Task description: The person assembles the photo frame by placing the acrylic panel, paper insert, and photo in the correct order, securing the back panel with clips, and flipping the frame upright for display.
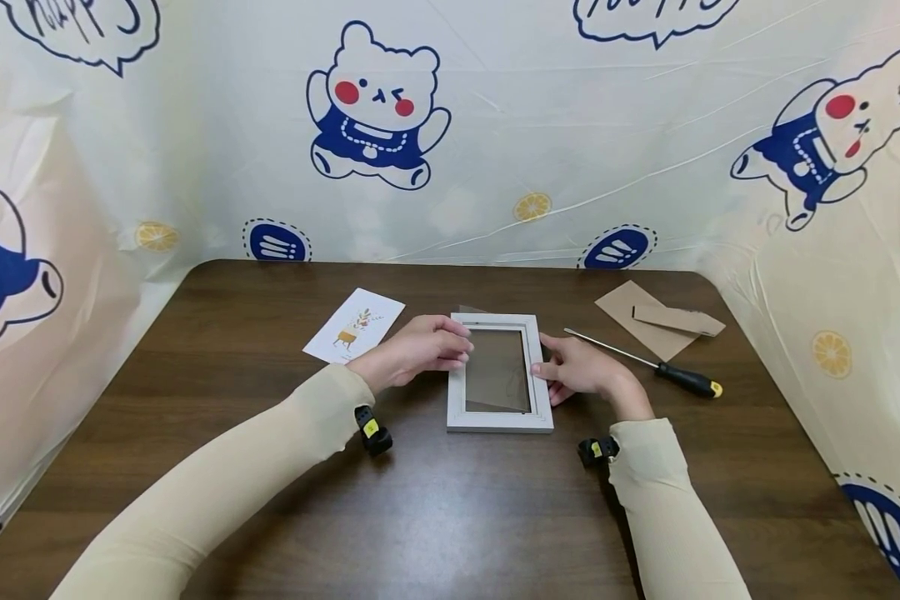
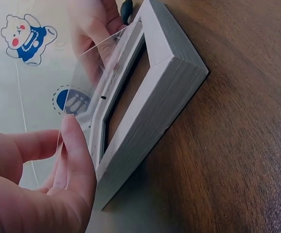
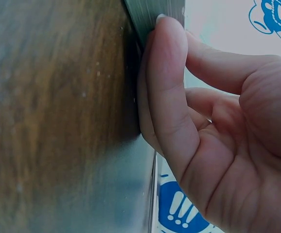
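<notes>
A white picture frame (image 1: pixel 498 420) lies on the table in the head view, its window showing the dark wood. My left hand (image 1: pixel 423 350) pinches a clear plastic sheet (image 2: pixel 77 80) between thumb and fingers by one edge. In the left wrist view the sheet slants over the frame's inner ledge, its near edge raised. With the thumb on the top face and the fingers along the outer side, my right hand (image 1: pixel 585 367) grips the frame's right edge. The right wrist view has those fingers (image 3: pixel 167 92) against the frame's side, close to the table.
A white card (image 1: pixel 354 325) with a printed plant picture lies to the left. At the right are a brown backing board (image 1: pixel 637 321) with a stand leg and a screwdriver (image 1: pixel 686 379) with a black-and-yellow handle. A printed cloth (image 1: pixel 495 150) hangs behind the brown table (image 1: pixel 420 517).
</notes>
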Motion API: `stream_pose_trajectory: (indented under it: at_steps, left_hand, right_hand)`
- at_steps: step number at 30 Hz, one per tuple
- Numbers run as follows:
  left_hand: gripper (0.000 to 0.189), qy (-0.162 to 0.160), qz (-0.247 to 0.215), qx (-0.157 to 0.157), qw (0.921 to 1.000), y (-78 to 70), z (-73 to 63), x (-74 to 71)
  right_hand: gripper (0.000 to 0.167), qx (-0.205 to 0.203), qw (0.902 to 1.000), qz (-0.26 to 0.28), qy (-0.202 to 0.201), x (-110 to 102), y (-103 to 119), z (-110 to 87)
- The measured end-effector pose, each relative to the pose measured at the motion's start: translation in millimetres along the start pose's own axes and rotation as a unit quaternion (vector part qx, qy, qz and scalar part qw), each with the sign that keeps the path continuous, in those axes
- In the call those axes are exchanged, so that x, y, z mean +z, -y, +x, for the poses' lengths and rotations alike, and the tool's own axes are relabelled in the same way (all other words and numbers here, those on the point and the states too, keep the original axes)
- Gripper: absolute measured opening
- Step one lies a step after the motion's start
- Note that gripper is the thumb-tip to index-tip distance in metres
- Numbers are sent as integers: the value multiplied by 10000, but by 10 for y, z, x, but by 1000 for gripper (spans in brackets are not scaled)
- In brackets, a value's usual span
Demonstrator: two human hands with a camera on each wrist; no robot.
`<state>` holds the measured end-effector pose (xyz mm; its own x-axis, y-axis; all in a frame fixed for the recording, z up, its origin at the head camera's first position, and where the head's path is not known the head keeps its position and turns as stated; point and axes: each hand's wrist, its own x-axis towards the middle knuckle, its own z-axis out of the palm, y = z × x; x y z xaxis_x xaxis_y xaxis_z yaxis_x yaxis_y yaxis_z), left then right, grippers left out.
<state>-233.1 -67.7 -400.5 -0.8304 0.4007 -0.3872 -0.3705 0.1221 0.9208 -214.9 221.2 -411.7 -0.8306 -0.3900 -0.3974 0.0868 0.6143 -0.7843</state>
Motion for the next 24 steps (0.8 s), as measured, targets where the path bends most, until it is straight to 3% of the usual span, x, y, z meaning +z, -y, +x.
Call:
stream_pose_trajectory:
  at_steps: [24]
  left_hand:
    - [40,61,-57,-167,9998,0,46,80]
  right_hand:
    - [74,60,10000,3,23,2,5,0]
